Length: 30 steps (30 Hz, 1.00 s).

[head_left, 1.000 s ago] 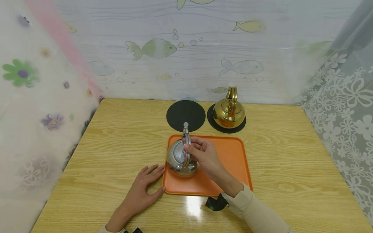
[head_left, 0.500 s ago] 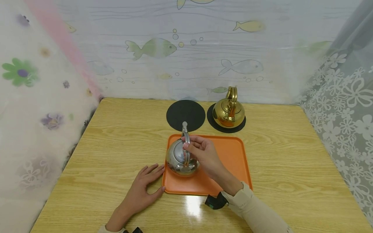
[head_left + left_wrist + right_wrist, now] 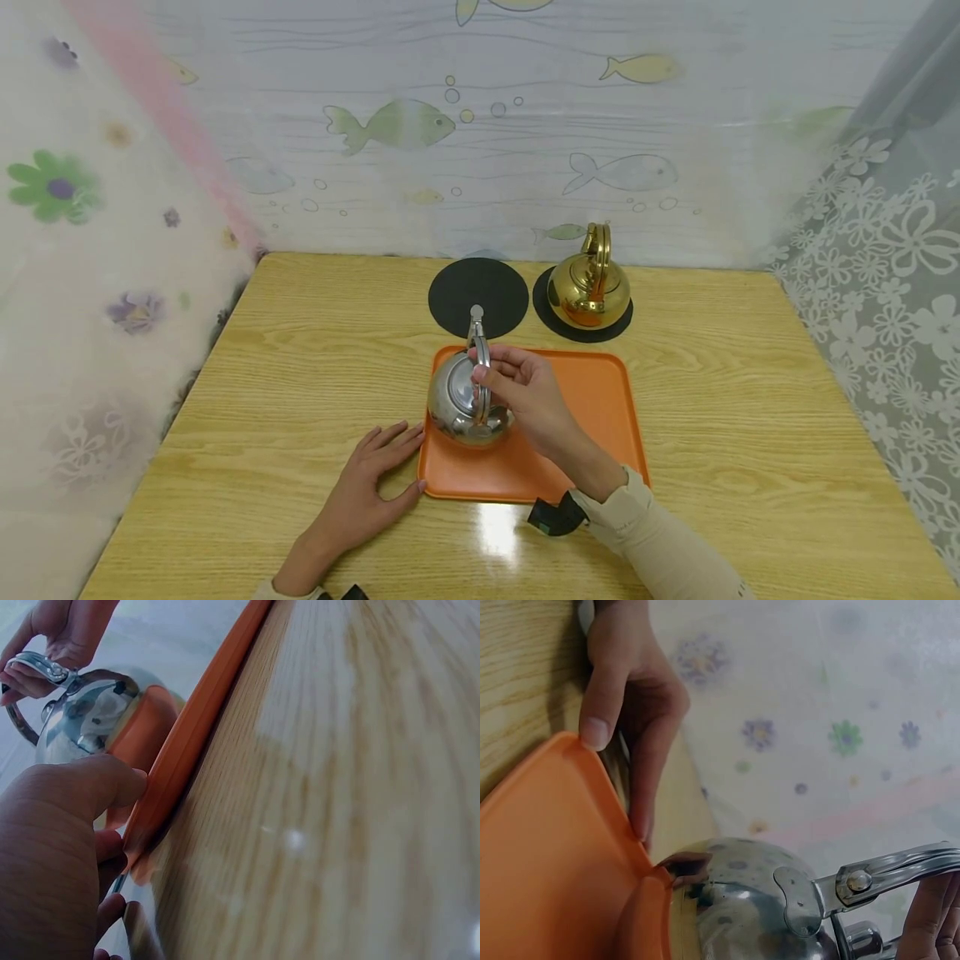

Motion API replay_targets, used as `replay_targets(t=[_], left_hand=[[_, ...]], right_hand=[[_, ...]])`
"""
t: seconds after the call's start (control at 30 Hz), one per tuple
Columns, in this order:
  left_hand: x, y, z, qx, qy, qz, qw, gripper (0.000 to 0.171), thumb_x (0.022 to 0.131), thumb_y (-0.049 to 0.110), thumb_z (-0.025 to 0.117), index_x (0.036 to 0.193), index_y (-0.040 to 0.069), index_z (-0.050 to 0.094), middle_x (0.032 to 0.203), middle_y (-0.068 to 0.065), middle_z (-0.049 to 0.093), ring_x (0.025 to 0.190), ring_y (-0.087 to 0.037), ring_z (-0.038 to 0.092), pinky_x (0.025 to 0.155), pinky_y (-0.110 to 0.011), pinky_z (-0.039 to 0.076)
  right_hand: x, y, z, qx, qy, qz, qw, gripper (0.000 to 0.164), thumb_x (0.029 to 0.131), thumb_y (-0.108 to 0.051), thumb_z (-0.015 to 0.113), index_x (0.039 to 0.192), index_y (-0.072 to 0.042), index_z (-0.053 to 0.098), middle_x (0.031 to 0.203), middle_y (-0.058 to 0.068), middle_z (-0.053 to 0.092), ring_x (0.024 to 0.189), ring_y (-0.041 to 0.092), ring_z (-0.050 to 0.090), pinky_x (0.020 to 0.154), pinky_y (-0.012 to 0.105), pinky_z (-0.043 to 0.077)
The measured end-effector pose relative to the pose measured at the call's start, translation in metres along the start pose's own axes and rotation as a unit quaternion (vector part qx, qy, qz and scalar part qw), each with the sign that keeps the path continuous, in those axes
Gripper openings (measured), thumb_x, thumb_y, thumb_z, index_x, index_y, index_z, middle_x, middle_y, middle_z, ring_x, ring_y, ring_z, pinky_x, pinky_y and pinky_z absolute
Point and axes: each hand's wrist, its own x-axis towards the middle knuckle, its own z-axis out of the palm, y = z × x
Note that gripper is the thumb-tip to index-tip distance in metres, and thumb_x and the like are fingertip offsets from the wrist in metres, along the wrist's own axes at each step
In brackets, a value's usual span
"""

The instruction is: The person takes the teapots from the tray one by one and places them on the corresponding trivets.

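Note:
A shiny silver kettle point(image 3: 453, 412) is over the left part of an orange tray point(image 3: 592, 417). My right hand point(image 3: 528, 400) grips its upright arched handle, thumb on the near side and fingers curled round behind. In the right wrist view the kettle's lower body point(image 3: 735, 900) shows close to the tray's surface. My left hand point(image 3: 367, 492) lies flat on the table, fingers spread, with fingertips and thumb at the tray's left edge. The left wrist view has the thumb of that hand point(image 3: 60, 802) against the tray's rim point(image 3: 180, 742).
Behind the tray lie two round black mats, the left one point(image 3: 478, 292) bare. A gold kettle point(image 3: 588, 292) stands on the right mat point(image 3: 558, 321). The wooden table point(image 3: 750, 400) meets a fish-patterned curtain point(image 3: 510, 150) at the back.
The silver kettle has shifted slightly up and away in the head view, with my right hand moving along on its handle. My left hand and the tray stay where they were.

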Motion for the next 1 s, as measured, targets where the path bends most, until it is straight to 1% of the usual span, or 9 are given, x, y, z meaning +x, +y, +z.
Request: replay_targets(t=[0.2,0.43,0.77,1.0], left_hand=[[0.0006,0.0008,0.0003,-0.001,0.003,0.004,1.0,0.059,0.086,0.023,0.082,0.142,0.015,0.063,0.145,0.0,0.061,0.14,-0.032,0.049,0.118,-0.054,0.024],[0.0002,-0.0002,0.0005,-0.002,0.002,0.003,1.0,0.059,0.087,0.024,0.082,0.142,0.016,0.062,0.145,0.001,0.06,0.141,-0.031,0.048,0.119,-0.051,0.023],[0.0007,-0.0002,0.0012,0.001,0.009,0.01,0.9999,0.06,0.086,0.024,0.083,0.141,0.015,0.063,0.143,0.001,0.061,0.139,-0.032,0.049,0.122,-0.043,0.021],[0.001,-0.0007,0.0011,0.001,0.006,0.006,1.0,0.06,0.086,0.024,0.083,0.141,0.015,0.063,0.144,0.001,0.061,0.14,-0.031,0.048,0.124,-0.029,0.015]], right_hand=[[0.0001,0.0001,-0.0016,-0.001,-0.003,-0.013,1.0,0.034,0.099,0.001,0.061,0.13,0.015,0.057,0.108,0.009,0.072,0.092,0.011,0.07,0.073,0.022,0.06],[0.0004,-0.0014,-0.0014,-0.004,-0.002,-0.018,1.0,0.034,0.098,0.001,0.062,0.129,0.014,0.058,0.105,0.009,0.072,0.09,0.01,0.069,0.071,0.021,0.059],[0.0014,-0.0032,0.0011,-0.005,0.008,-0.026,1.0,0.035,0.098,0.0,0.063,0.129,0.016,0.058,0.1,0.009,0.071,0.087,0.01,0.069,0.069,0.021,0.059],[0.0018,-0.0045,0.0017,-0.003,0.009,-0.029,1.0,0.034,0.098,0.001,0.063,0.129,0.015,0.058,0.102,0.009,0.071,0.088,0.011,0.069,0.069,0.021,0.059]])
